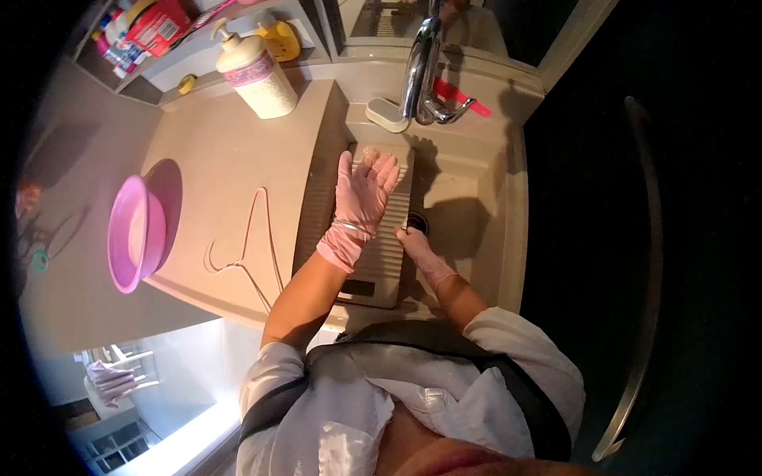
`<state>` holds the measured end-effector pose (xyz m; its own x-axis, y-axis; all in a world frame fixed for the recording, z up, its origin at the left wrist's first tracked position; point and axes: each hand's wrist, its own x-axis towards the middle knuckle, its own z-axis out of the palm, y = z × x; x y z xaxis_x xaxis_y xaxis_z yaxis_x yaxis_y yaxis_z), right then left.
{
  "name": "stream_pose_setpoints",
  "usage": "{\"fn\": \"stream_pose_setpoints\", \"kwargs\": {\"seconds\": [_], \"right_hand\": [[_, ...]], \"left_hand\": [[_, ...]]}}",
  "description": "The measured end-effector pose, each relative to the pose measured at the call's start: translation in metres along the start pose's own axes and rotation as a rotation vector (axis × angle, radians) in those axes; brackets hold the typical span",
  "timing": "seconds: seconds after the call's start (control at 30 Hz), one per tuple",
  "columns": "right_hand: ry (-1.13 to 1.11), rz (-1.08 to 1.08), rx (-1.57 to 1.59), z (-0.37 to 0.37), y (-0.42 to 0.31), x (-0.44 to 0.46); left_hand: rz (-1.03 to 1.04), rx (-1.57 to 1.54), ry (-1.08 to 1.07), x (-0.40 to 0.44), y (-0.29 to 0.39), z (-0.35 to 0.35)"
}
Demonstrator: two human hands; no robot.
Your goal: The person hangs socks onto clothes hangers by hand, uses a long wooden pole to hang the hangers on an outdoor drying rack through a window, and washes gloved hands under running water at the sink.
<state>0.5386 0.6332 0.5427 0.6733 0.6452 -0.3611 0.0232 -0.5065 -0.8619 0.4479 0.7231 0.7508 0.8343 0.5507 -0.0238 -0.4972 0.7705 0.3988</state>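
My left hand [367, 194], in a thin pink glove, is held palm up with its fingers stretched out. It is above a ribbed washboard [387, 266] that lies along the left side of the sink [460, 198]. A thin silvery band circles the glove at the wrist. My right hand [418, 247], gloved too, is closed beside the washboard's right edge, close to the dark drain [416, 223]. Its fingertips overlap that edge, and what they hold, if anything, cannot be made out.
A chrome faucet [421, 71] rises behind the sink, with a white soap dish [386, 115] and a red strip [463, 97] near it. On the left counter are a pump bottle [258, 83], a wire hanger [258, 230] and a purple basin [136, 234]. Bottles crowd the shelf [143, 89].
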Motion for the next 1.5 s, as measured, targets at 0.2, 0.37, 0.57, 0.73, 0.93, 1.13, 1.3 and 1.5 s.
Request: {"fn": "stream_pose_setpoints", "kwargs": {"seconds": [0.2, 0.37, 0.57, 0.73, 0.93, 1.13, 1.3, 1.5], "right_hand": [[0.073, -0.355, 0.375, -0.077, -0.011, 0.063], [0.74, -0.705, 0.431, -0.172, -0.154, 0.107], [0.706, -0.617, 0.238, -0.201, -0.163, 0.138], [0.794, -0.703, 0.263, -0.195, -0.159, 0.144], [0.981, -0.687, 0.284, -0.183, -0.165, 0.111], [0.096, -0.59, 0.187, -0.084, -0.154, -0.015], [-0.206, -0.483, 0.492, -0.054, -0.134, -0.006], [-0.195, -0.416, 0.815, -0.007, -0.107, -0.034]], "left_hand": [[-0.072, -0.188, -0.065, 0.029, -0.017, 0.0], [-0.086, -0.223, 0.083, 0.038, -0.045, -0.005], [-0.077, -0.192, 0.185, 0.029, -0.052, 0.001], [-0.062, -0.227, 0.145, 0.038, -0.052, -0.004], [-0.039, -0.187, 0.289, 0.037, -0.05, -0.004], [0.069, -0.102, -0.026, 0.065, -0.065, -0.059], [0.602, 0.583, -0.312, 0.06, -0.125, -0.109], [0.746, 0.499, 0.164, 0.047, -0.116, -0.1]]}}
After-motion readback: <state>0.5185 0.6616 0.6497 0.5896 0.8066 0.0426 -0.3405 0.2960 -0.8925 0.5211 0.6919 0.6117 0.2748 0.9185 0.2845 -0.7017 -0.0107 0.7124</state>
